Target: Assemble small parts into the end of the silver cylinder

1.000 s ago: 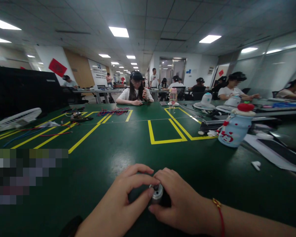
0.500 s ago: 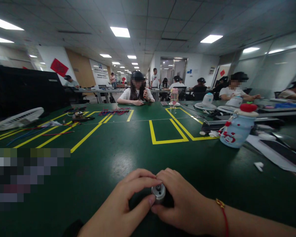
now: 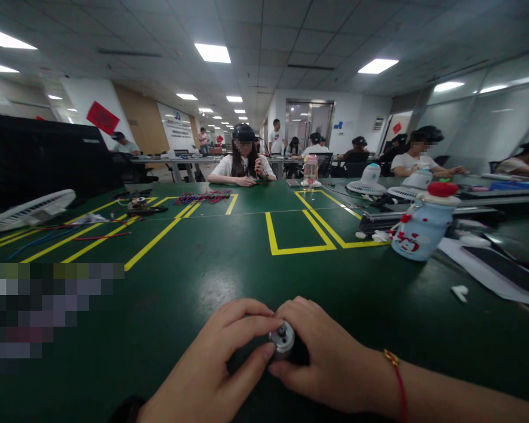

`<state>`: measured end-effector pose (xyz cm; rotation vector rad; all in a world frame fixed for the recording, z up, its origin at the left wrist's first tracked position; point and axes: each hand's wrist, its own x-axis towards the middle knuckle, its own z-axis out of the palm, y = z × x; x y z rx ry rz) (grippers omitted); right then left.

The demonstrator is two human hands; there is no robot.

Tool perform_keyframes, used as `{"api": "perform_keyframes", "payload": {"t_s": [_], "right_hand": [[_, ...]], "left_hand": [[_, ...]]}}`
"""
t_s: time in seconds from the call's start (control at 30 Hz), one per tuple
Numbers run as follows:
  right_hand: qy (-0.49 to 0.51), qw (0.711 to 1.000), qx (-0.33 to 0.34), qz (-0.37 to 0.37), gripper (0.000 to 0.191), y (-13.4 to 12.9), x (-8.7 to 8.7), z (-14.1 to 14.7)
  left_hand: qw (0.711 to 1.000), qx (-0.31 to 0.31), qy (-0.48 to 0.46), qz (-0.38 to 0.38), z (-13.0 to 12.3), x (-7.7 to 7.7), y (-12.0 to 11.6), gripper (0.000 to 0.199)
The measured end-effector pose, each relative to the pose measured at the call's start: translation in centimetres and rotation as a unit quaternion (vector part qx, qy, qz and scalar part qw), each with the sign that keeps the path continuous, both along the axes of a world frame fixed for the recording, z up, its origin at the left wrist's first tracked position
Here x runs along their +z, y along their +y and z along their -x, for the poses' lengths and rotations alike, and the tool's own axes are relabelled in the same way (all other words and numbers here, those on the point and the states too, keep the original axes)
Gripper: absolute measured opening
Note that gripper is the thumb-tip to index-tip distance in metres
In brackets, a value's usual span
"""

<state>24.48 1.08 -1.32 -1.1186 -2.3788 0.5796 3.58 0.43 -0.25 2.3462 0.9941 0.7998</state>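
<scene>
Lettering on the wall sign (image 3: pixel 175 124) is too small for me to read, as is the pale label (image 3: pixel 92 141) on the black case (image 3: pixel 44 155); the blue bottle (image 3: pixel 423 229) at my right carries a red-and-white cartoon print. Yellow tape (image 3: pixel 304 251) marks boxes across the green table (image 3: pixel 176 288), its surface dully reflecting the light. Beyond, a person (image 3: pixel 221 168) sits opposite under bright ceiling panels (image 3: pixel 213 53). Close before me, my left hand (image 3: pixel 229 346) pinches the upper end of a metal cylinder (image 3: pixel 284 348), my right hand (image 3: pixel 324 355) clasped around its other side
</scene>
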Motion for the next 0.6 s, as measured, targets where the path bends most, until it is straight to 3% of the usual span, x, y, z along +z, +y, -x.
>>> {"api": "perform_keyframes", "payload": {"t_s": [0.3,0.6], "right_hand": [[-0.002,1.000,0.001,0.000,0.026,0.01,0.18,0.05],[-0.008,1.000,-0.005,0.000,0.028,0.08,-0.08,0.03]], "left_hand": [[1.000,-0.003,-0.026,-0.012,-0.06,0.20,-0.08,0.029],[0.996,-0.009,-0.074,0.038,-0.79,0.89,0.19,0.030]]}}
